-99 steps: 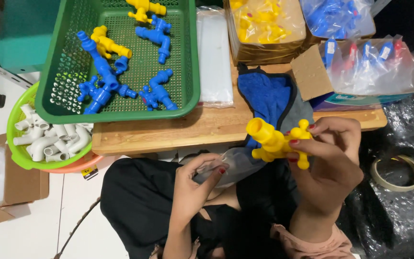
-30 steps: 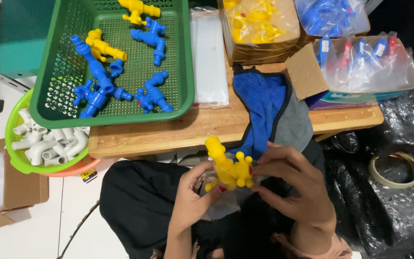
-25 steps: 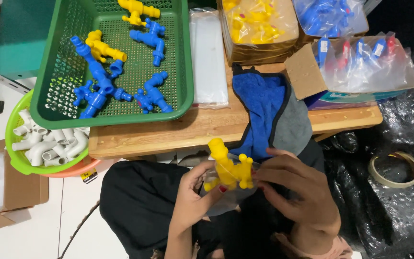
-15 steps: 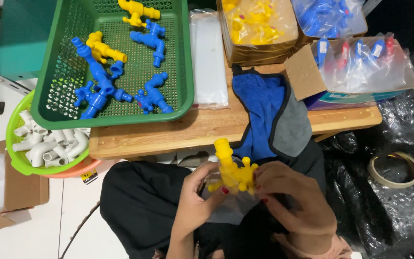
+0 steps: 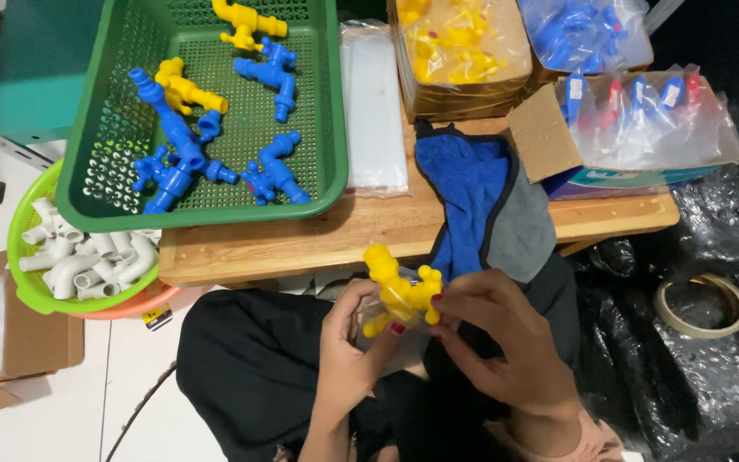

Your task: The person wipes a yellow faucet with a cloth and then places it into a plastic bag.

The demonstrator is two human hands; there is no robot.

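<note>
Yellow plastic tap (image 5: 399,291) sits pinched between left hand (image 5: 348,346) and right hand (image 5: 506,342).

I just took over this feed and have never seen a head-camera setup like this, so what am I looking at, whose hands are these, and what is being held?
There is no machine here. A person wears one camera on the head, looking down at their own two bare hands over their lap.

The left hand and right hand together hold a yellow tap, with what looks like a clear bag under it.

In front of them is a low wooden table. On it sit a green basket with blue taps and yellow ones, a blue cloth, and boxes of bagged taps. On the left, a green bowl holds white pipe elbows. A tape roll lies on the right.
</note>
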